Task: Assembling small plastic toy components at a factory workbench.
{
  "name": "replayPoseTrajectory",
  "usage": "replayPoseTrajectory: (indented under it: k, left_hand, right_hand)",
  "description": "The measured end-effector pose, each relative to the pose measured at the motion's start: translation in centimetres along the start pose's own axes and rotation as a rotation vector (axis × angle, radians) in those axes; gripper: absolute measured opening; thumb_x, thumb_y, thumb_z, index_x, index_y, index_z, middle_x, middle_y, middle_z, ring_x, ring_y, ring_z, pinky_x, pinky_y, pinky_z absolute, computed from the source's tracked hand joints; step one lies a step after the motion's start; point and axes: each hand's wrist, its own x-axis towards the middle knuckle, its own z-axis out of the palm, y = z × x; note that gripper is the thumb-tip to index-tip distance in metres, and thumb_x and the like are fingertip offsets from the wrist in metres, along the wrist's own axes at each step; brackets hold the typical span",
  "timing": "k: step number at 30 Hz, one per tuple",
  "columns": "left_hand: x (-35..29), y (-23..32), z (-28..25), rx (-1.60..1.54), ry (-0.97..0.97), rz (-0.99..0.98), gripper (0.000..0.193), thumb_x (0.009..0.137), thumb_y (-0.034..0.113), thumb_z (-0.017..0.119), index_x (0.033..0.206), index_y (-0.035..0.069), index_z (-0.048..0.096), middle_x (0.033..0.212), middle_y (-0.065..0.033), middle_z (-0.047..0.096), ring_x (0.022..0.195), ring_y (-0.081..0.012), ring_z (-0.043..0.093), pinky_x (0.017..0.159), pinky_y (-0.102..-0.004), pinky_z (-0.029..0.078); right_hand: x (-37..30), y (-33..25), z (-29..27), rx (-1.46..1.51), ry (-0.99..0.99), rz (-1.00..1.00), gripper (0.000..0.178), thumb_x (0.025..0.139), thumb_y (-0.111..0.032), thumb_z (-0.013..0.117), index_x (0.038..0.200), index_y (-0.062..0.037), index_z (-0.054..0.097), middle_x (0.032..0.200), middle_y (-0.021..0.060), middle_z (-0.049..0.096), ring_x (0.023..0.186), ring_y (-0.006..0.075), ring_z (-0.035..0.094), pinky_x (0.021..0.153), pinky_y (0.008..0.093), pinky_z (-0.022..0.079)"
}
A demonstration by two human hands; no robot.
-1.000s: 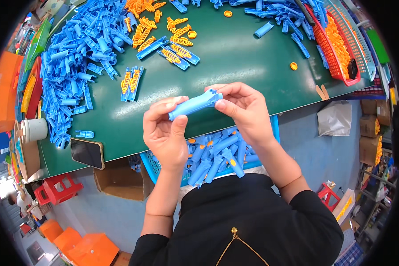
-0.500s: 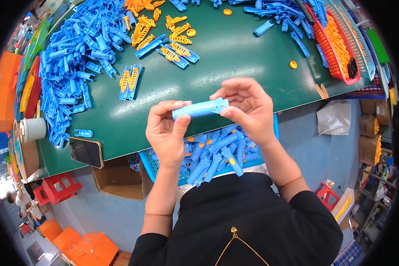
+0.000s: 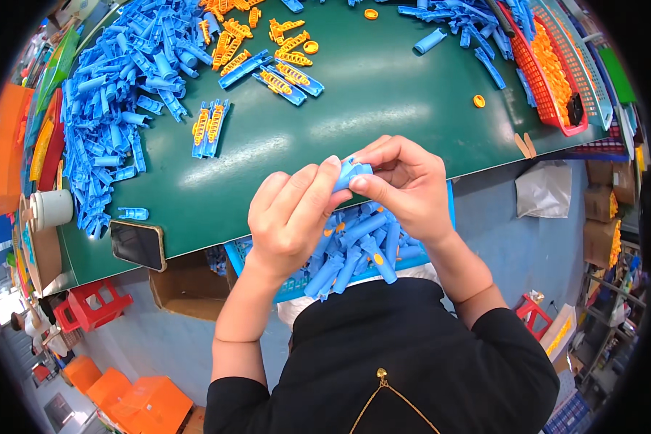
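Between my two hands is a blue plastic tube (image 3: pixel 349 176), held just above the table's near edge. My left hand (image 3: pixel 291 217) is wrapped over the tube's left part and hides most of it. The fingers of my right hand (image 3: pixel 405 184) pinch the tube's right end, thumb below and fingertips above. Beneath my hands, a blue basket (image 3: pixel 289 291) holds several similar blue tubes (image 3: pixel 369 231), some with an orange spot. Farther off to the left, two blue half shells with orange inserts (image 3: pixel 210 129) lie side by side on the green table (image 3: pixel 267 155).
A large heap of blue half shells (image 3: pixel 112 94) covers the table's left side. Orange inserts (image 3: pixel 289 43) lie at the back. A phone (image 3: pixel 137 244) rests at the near left edge, by a white cup (image 3: pixel 53 210). At right stands a red basket (image 3: pixel 539 76) of orange pieces.
My left hand has turned over and slid right along the tube, now covering most of it. My right hand's fingers have closed on the tube's right end.
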Motion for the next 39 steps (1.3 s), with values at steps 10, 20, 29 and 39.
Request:
replayPoseTrajectory:
  k: [10, 20, 29, 39]
  left_hand:
    - [-1.3, 0.7, -0.4, -0.647, -0.095, -0.532, 0.026, 0.084, 0.021, 0.063, 0.098, -0.001, 0.059, 0.078, -0.0076, 0.060, 0.063, -0.0162, 0.054, 0.060, -0.0260, 0.044]
    - [-1.7, 1.6, 0.1, -1.366, -0.124, -1.109, 0.032, 0.092, 0.032, 0.053, 0.087, 0.000, 0.055, 0.059, 0.0026, 0.044, 0.051, -0.0038, 0.037, 0.048, -0.0193, 0.031]
    - [-1.6, 0.9, -0.4, -1.654, -0.314, -1.253, 0.030, 0.091, 0.032, 0.053, 0.083, 0.003, 0.054, 0.052, 0.0074, 0.031, 0.044, -0.0013, 0.024, 0.041, -0.0189, 0.019]
    - [-1.6, 0.5, 0.0, -1.758, -0.436, -1.247, 0.031, 0.089, 0.033, 0.054, 0.085, 0.003, 0.051, 0.054, 0.0033, 0.034, 0.045, -0.0049, 0.028, 0.042, -0.0206, 0.026]
  right_hand:
    - [0.5, -0.4, -1.2, -0.079, -0.186, -0.070, 0.016, 0.079, 0.005, 0.062, 0.093, 0.0049, 0.056, 0.092, 0.0112, 0.058, 0.086, 0.0141, 0.059, 0.075, 0.0256, 0.050]
    - [0.6, -0.4, -0.1, -0.193, -0.128, -0.033, 0.013, 0.082, -0.002, 0.062, 0.093, 0.0021, 0.056, 0.089, 0.0084, 0.057, 0.082, 0.0110, 0.055, 0.074, 0.0247, 0.047]
    - [2.1, -0.9, -1.3, -0.457, -0.378, -0.311, 0.027, 0.067, -0.008, 0.074, 0.090, -0.0016, 0.063, 0.090, 0.0097, 0.062, 0.084, 0.0229, 0.060, 0.075, 0.0318, 0.048]
    - [1.8, -0.7, -1.5, -0.452, -0.366, -0.285, 0.027, 0.069, -0.004, 0.073, 0.093, 0.0012, 0.061, 0.092, 0.0121, 0.060, 0.087, 0.0213, 0.060, 0.074, 0.0301, 0.049]
